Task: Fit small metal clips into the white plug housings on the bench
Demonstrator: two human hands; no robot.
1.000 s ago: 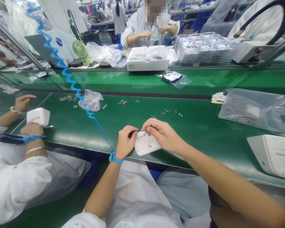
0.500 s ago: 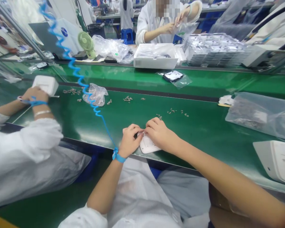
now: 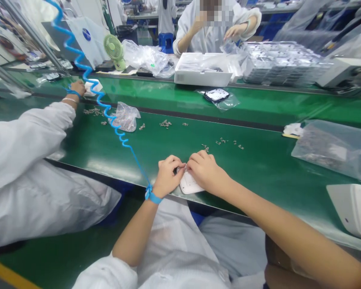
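Note:
A white plastic cover (image 3: 190, 185) with rounded corners and small dark holes lies at the front edge of the green work surface. My left hand (image 3: 168, 175), wearing a blue wristband (image 3: 153, 195) with a coiled cord, grips the cover's far left edge between thumb and fingers. My right hand (image 3: 209, 171) bends over its far side, with fingers closed and the fingertips meeting those of the left. Whatever sits between the right fingertips is hidden. Just beyond my right hand are small metal pieces (image 3: 205, 148), and more metal pieces (image 3: 222, 141) lie scattered behind them.
A clear bag (image 3: 126, 116) and piles of metal pieces (image 3: 165, 123) lie further left. To the right are a large clear bag (image 3: 325, 146) and a white housing (image 3: 353, 208). Blue coiled cord (image 3: 102, 98) crosses the left side. A co-worker's hand (image 3: 78, 87) touches a white housing (image 3: 93, 87).
The co-worker on the left has carried a white housing away to the far strip. Across the line, another person's hand has risen. My hands stay at the cover, with slight finger movement.

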